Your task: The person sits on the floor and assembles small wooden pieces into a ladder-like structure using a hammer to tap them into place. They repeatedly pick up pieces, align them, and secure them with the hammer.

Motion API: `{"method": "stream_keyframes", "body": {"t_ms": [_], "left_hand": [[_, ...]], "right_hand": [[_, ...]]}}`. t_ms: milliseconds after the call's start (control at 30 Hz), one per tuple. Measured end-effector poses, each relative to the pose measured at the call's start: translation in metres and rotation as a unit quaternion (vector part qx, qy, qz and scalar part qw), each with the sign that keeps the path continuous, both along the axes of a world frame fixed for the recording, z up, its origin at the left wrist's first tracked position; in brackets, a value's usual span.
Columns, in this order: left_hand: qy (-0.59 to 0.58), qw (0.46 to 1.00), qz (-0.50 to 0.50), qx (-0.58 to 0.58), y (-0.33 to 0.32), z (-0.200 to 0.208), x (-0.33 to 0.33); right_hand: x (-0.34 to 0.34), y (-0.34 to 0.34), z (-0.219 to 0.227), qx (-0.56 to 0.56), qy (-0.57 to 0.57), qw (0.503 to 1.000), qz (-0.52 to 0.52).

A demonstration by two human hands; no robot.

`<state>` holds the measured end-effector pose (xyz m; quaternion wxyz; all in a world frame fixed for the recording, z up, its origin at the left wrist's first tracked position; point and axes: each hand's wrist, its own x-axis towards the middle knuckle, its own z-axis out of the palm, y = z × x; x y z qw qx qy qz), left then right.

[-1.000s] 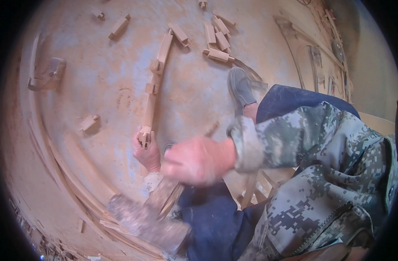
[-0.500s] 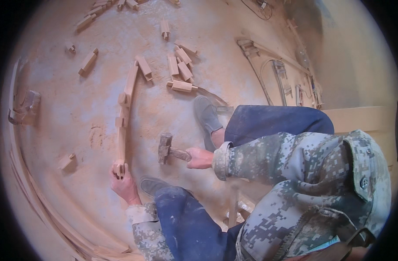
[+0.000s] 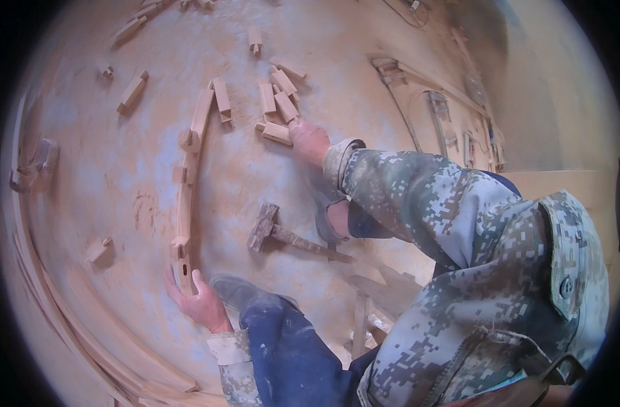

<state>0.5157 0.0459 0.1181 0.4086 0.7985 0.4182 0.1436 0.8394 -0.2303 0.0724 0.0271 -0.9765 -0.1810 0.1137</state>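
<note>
A long, narrow wooden rail lies on the floor left of centre, with short blocks standing along it and a slot near its close end. My left hand straddles that slotted end, thumb on one side and fingers on the other. Farther off to the right, the fingers of my right hand are closed at the end of a short tenoned wooden block; the hand partly hides that end. A hammer with a dusty head and wooden handle rests on the floor between my feet, touched by neither hand.
Beside the held block lie several similar wooden blocks. Another block leans by the rail's far end. Long wooden strips run along the left edge, near a dusty tool. Metal clamps lie at the right.
My right hand has let go of the hammer, which now lies on the floor, and has moved forward to the wooden block. My left hand has slid slightly back, its fingers looser around the rail's end.
</note>
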Motion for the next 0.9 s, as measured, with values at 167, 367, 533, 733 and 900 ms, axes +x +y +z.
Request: {"method": "stream_keyframes", "body": {"t_ms": [167,367,533,733,900], "left_hand": [[-0.082,0.978,0.064,-0.183,0.011,0.004,-0.016],[-0.133,0.846,-0.012,-0.516,-0.017,0.025,0.021],[-0.243,0.746,0.017,-0.619,-0.017,0.017,0.000],[-0.331,0.712,0.083,-0.614,-0.013,0.007,-0.034],[-0.348,0.738,0.112,-0.568,0.001,-0.006,-0.058]], "right_hand": [[-0.020,0.040,-0.002,0.166,0.154,0.974,0.019],[-0.143,0.072,0.063,0.374,0.429,0.822,-0.016],[-0.208,0.092,0.082,0.382,0.185,0.889,0.171],[-0.219,0.071,0.059,0.397,0.202,0.894,0.044],[-0.221,0.019,0.005,0.221,0.154,0.962,-0.045]]}}
